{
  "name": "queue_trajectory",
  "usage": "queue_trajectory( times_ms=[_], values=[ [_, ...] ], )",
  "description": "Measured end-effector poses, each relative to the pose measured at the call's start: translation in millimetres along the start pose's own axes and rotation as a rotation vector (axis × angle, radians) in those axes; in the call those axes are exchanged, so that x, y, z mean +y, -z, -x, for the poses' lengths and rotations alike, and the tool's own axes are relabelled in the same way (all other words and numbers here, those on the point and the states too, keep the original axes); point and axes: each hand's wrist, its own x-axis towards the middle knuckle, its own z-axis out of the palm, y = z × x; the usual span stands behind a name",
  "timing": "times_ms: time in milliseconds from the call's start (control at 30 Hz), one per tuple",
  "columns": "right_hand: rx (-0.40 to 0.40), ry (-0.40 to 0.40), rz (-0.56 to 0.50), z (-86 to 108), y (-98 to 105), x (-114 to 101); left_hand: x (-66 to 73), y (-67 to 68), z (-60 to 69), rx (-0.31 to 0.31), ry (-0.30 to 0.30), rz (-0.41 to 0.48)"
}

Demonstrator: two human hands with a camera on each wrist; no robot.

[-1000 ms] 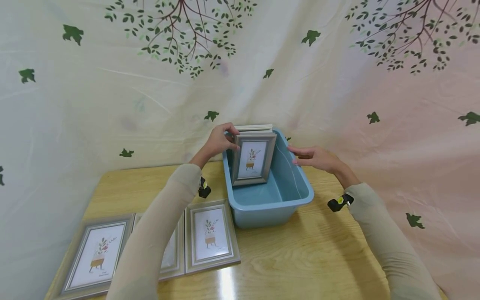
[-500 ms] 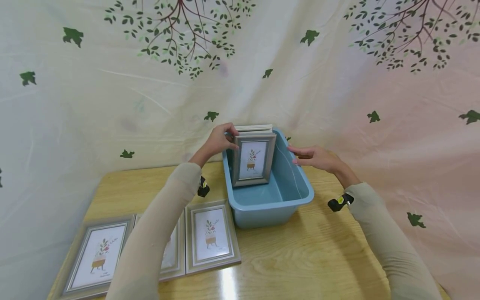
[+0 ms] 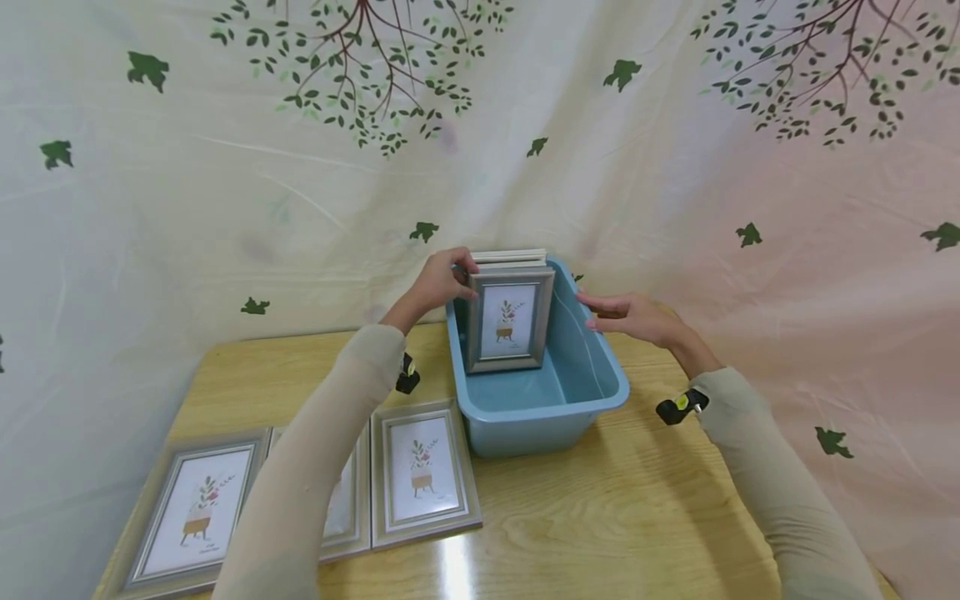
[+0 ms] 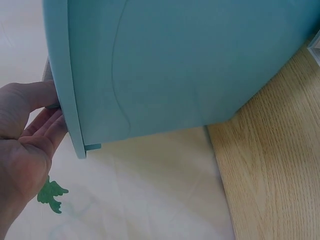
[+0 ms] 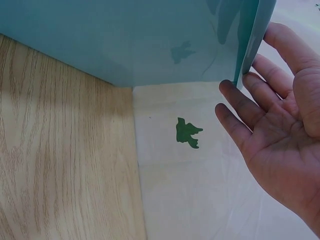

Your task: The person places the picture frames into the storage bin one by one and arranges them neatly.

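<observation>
A grey picture frame (image 3: 510, 323) with a potted-plant print stands nearly upright inside a light blue plastic bin (image 3: 536, 429). More frames (image 3: 510, 257) stand behind it, with mostly their top edges showing. My left hand (image 3: 441, 279) pinches the front frame at its upper left edge; in the left wrist view the bin wall (image 4: 165, 70) hides most of what the fingertips hold. On the other side, my right hand (image 3: 633, 318) touches the bin's right rim with fingers extended. From the right wrist view, the right hand's fingers (image 5: 262, 90) look relaxed and slightly bent against the rim.
On the wooden table (image 3: 585, 525), left of the bin, lie a picture frame (image 3: 423, 471), a partly covered one (image 3: 345, 508) and a larger one (image 3: 191, 512). My left sleeve (image 3: 315, 467) crosses above them. A leaf-patterned curtain (image 3: 337, 192) hangs behind the table.
The front frame's lower end has shifted slightly to the right in the bin. Both hands keep nearly the same places.
</observation>
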Motion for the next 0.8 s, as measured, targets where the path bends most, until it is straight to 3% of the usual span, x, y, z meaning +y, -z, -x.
queue_trajectory(
  times_ms=[333, 800],
  values=[
    [-0.004, 0.005, -0.012, 0.0, -1.1, 1.4, -2.3, -1.6, 1.9, 0.012, 0.0, 0.0],
    [0.007, -0.003, 0.007, 0.6, -1.6, 0.9, -5.1, -1.7, 5.2, 0.095, -0.008, -0.039]
  ],
)
